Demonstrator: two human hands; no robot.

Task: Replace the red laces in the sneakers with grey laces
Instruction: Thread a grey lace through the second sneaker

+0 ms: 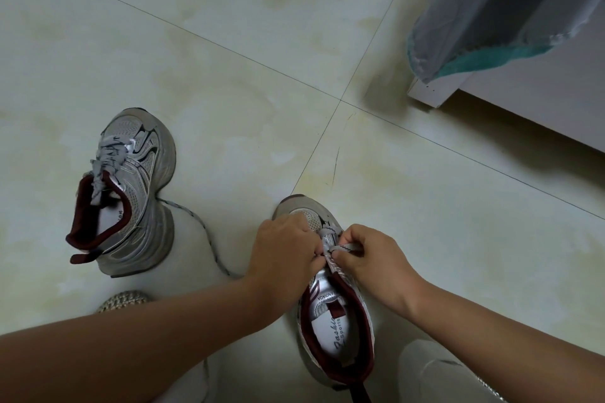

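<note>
The grey lace [344, 248] is being threaded through the low eyelets of the near sneaker [337, 321], which stands on the floor [294, 42] at near right, toe pointing away; the lace is pinched in the grip of the right hand [370, 258], and the left hand [284, 249] is curled on the opposite side of the lacing, seemingly grasping lace or eyelet edge; the far sneaker [131, 193], at left, is already laced in grey, a loose end [203, 229] trailing across the floor toward the left forearm; the lacing of the second shoe is judged to be at an early stage; the next move calls for the lace tip to be fed across to the following eyelet and drawn even. No red lace is seen; the eyelets under the fingers are hidden, so what the left hand grips is hard to make out; the near sneaker's heel is cut off at the frame edge; a woven object [121, 299] is half covered by the forearm.
</note>
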